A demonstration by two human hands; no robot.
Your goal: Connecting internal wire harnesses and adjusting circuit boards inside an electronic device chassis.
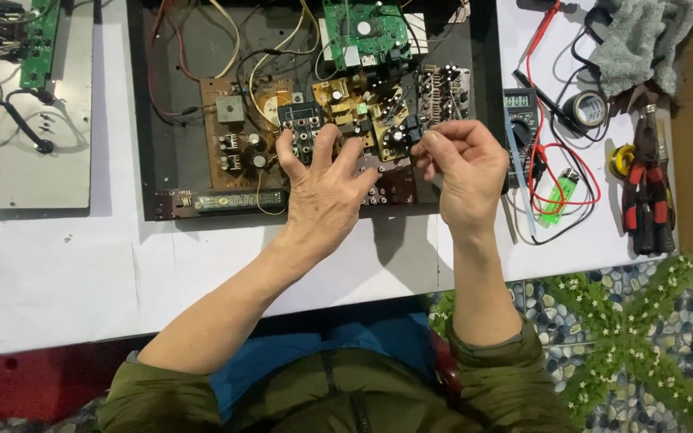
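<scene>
— Over the open chassis (162, 172), both hands are busy. Left hand (322, 188) has its fingers spread, the tips down on a small black jack board (300, 120) that sits above the brown board (238, 132).

— And the right?

— Right hand (463, 164) is curled, thumb and forefinger pressed together near the heatsink board (443, 88). It may be pinching something tiny; I cannot tell what, if anything.

— What worries you?

— The jack board looks loose, hanging on its wires (270, 56). A hard pull could, I think, strain a solder joint or tear a lead off. The spread fingers also lie close to the capacitors (242, 148), so a slip might bend one.

— Anything around it?

— The meter (520, 112) lies just right of the chassis with its red lead (583, 172) looped near the right wrist. A snagged sleeve could drag it. A green lighter (557, 196) lies inside that loop, and pliers (651, 192) sit well apart at the table's (58, 281) right edge.

— If it's a small screw she's holding?

— Dropped among the boards, it would be hard to find, and it could bridge contacts.
</scene>
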